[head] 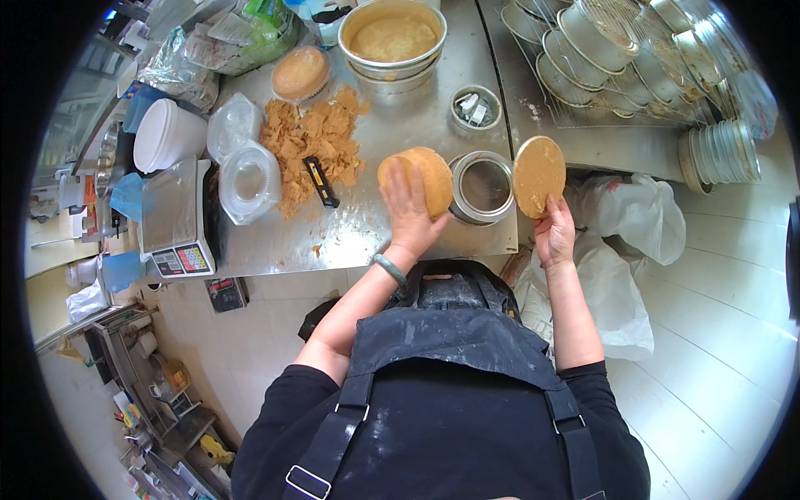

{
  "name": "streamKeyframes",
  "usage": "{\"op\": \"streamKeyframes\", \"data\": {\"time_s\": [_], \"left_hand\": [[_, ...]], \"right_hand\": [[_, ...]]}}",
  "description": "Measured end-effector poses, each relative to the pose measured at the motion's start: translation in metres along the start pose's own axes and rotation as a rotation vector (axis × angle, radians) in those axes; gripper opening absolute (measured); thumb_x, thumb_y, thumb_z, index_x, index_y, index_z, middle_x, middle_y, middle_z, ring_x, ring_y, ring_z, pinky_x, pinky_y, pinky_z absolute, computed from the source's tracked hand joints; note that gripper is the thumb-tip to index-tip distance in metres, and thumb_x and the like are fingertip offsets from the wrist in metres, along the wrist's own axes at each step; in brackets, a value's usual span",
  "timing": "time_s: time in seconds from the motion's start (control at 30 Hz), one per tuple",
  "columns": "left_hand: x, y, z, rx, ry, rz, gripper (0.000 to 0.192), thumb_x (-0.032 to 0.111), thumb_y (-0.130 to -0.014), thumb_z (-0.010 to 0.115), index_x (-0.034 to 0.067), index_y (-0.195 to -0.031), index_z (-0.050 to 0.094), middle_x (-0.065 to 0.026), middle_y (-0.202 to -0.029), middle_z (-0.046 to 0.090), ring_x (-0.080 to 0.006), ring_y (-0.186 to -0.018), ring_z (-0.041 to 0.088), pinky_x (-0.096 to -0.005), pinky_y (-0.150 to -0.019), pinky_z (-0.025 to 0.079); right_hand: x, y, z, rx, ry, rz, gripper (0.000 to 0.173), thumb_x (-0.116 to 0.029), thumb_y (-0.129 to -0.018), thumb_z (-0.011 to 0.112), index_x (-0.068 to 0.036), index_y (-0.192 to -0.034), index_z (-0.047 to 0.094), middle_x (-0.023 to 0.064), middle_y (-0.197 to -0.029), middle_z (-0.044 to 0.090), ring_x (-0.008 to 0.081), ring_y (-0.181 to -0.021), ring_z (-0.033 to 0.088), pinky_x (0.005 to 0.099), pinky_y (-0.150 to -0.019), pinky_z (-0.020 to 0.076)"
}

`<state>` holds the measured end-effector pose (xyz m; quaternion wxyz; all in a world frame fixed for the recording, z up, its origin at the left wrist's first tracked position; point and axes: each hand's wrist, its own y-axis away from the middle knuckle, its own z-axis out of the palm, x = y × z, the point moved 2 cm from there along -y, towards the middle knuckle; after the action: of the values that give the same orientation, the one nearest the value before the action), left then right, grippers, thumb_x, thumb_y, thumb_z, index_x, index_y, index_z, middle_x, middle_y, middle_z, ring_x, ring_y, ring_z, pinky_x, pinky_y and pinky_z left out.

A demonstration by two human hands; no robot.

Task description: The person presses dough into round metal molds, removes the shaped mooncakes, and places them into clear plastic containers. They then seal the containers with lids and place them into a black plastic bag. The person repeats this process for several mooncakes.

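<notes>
My left hand point(409, 209) is spread against a round golden-brown sponge cake point(436, 178), fingers over its side and thumb near its lower edge. The cake is at the front of the steel worktable point(287, 250); whether it touches the top is hidden. Just right of it stands an open round metal cake ring point(481, 187), the tabletop showing through it. Between thumb and fingers, my right hand point(555, 234) grips a round cake-tin base point(539, 175) by its lower edge. Brown crumb coats the face of this disc, which is held up beside the ring.
Left on the table are brown cake scraps point(312, 140), a utility knife point(321, 182), clear plastic containers point(249, 181) and a digital scale point(175, 212). Stacked tins point(392, 37) and a small tin with metal pieces point(476, 107) stand behind. Wire racks point(600, 62) hold tins at right.
</notes>
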<state>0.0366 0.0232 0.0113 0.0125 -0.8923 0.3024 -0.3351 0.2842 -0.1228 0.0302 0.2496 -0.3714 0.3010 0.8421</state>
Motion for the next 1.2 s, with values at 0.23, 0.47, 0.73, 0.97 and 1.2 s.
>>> {"op": "streamKeyframes", "data": {"time_s": [0.23,0.47,0.73,0.97,1.2], "left_hand": [[-0.071,0.011,-0.012,0.235,0.576,-0.228,0.095,0.027,-0.094,0.070,0.005,-0.160,0.006,-0.0203,-0.166,0.007,-0.0337,-0.153,0.013,-0.0430,-0.123,0.017],[-0.106,0.038,-0.063,0.378,0.491,-0.573,0.067,0.012,-0.100,0.049,-0.001,-0.158,0.017,-0.0219,-0.162,0.021,-0.0363,-0.151,0.018,-0.0424,-0.122,0.017],[0.048,-0.002,0.007,-0.280,-0.094,0.546,0.054,0.021,-0.079,0.075,0.007,-0.128,0.058,-0.0125,-0.136,0.056,-0.0293,-0.135,0.046,-0.0485,-0.123,0.020],[0.035,-0.022,0.036,-0.437,0.723,-0.098,0.029,0.017,-0.096,0.065,0.006,-0.122,0.058,-0.0048,-0.112,0.064,-0.0158,-0.112,0.056,-0.0338,-0.106,0.041],[-0.034,0.009,0.028,-0.247,1.712,-0.995,0.048,0.045,-0.108,0.041,0.009,-0.139,0.049,-0.0066,-0.136,0.053,-0.0215,-0.119,0.053,-0.0444,-0.110,0.040]], "right_hand": [[0.047,-0.030,-0.055,-0.021,-0.116,0.058,0.034,-0.021,-0.101,0.061,-0.006,-0.131,0.056,0.0029,-0.132,0.063,0.0181,-0.123,0.056,0.0360,-0.109,0.0382],[0.057,-0.028,-0.048,-0.037,-0.149,0.147,0.033,-0.019,-0.102,0.058,-0.005,-0.132,0.055,0.0048,-0.132,0.063,0.0190,-0.123,0.057,0.0367,-0.109,0.0399],[0.053,-0.028,-0.054,0.014,-0.167,0.159,0.032,-0.019,-0.102,0.058,-0.005,-0.131,0.056,0.0056,-0.132,0.063,0.0202,-0.123,0.057,0.0371,-0.109,0.0413],[0.000,-0.014,-0.060,0.046,-0.217,0.037,0.029,-0.017,-0.102,0.057,-0.008,-0.130,0.055,0.0036,-0.131,0.063,0.0195,-0.119,0.061,0.0376,-0.104,0.0472],[0.011,-0.011,-0.019,-0.094,0.066,0.126,0.032,-0.014,-0.100,0.061,-0.005,-0.131,0.057,0.0053,-0.125,0.066,0.0155,-0.114,0.062,0.0342,-0.098,0.0499]]}}
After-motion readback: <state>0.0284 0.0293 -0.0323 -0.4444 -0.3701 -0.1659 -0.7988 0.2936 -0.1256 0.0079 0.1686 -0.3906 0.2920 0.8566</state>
